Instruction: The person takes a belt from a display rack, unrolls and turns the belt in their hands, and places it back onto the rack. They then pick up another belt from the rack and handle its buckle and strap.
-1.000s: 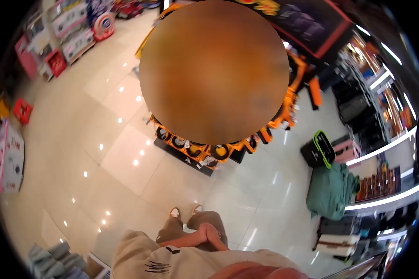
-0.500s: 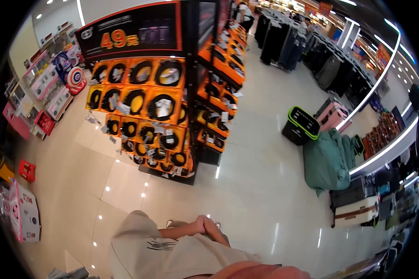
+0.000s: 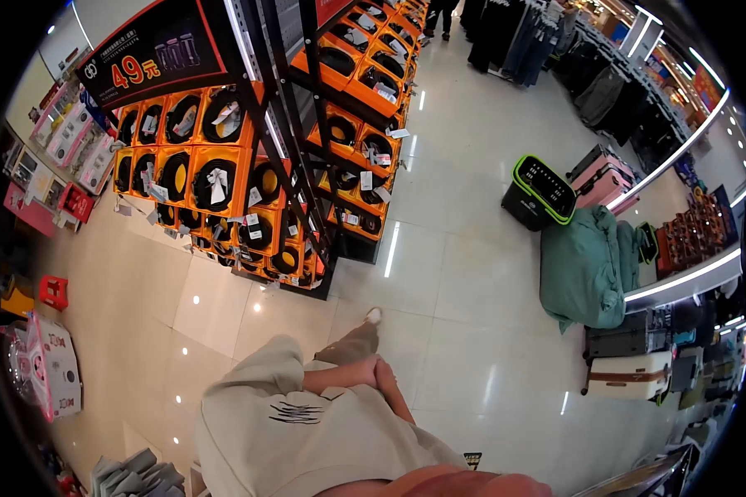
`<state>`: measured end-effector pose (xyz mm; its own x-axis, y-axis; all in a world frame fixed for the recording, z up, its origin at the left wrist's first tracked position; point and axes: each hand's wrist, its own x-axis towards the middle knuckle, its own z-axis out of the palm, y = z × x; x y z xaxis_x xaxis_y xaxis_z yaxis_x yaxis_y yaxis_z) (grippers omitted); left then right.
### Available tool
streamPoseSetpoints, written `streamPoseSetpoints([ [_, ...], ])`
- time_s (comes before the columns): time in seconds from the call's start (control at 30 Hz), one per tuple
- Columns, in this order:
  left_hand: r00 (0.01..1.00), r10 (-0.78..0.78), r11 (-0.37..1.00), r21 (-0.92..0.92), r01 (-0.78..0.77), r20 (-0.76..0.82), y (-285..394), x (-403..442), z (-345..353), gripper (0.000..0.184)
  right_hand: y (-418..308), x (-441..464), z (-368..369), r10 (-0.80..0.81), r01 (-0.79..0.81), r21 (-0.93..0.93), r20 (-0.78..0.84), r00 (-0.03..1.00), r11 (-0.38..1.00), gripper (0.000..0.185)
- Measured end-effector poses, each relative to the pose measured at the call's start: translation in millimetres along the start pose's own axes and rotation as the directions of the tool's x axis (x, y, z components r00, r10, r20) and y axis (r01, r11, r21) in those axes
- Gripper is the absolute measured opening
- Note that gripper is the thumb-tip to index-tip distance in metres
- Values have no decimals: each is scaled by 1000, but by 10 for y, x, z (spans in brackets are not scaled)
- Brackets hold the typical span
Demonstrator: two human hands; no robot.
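Observation:
In front of my waist, my left hand and my right hand are clasped together with their fingers closed. No object shows in or between them. Below them is my loose beige top with dark stripes printed on it. One leg in brown trousers stretches forward, ending in a light shoe. Neither hand touches the goods around me.
Ahead on the left stands a display rack of belts in orange boxes, under a price sign. To the right are a black-and-green basket, a green covered bundle, suitcases and hanging trousers. Shiny tiles lie between.
I have stepped forward, so the belt rack is nearer and further left. One leg now reaches ahead. My hands stay clasped at my waist.

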<state>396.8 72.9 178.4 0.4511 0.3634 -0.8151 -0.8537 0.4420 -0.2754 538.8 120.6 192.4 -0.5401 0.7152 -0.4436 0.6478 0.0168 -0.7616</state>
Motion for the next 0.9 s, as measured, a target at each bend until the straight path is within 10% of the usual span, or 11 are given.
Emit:
streamPoseSetpoints([
  [0.2,984,62,992,101,-80,169,627,547,761,31,-60,740,-388,38,-35,-47,53,998,998,41],
  [0.33,966,217,822,508,-258,140,1059,106,1779,33,-274,1336,-735,64,-62,-40,42,997,997,41],
  [0.43,994,-109,993,-50,108,-27,1439,654,2147,38,-359,1757,-1019,64,-64,-36,22,998,997,41],
  [0.9,998,-69,993,-93,69,2,2746,1262,4098,53,-201,4012,-2489,-204,208,20,-126,971,978,40],
])
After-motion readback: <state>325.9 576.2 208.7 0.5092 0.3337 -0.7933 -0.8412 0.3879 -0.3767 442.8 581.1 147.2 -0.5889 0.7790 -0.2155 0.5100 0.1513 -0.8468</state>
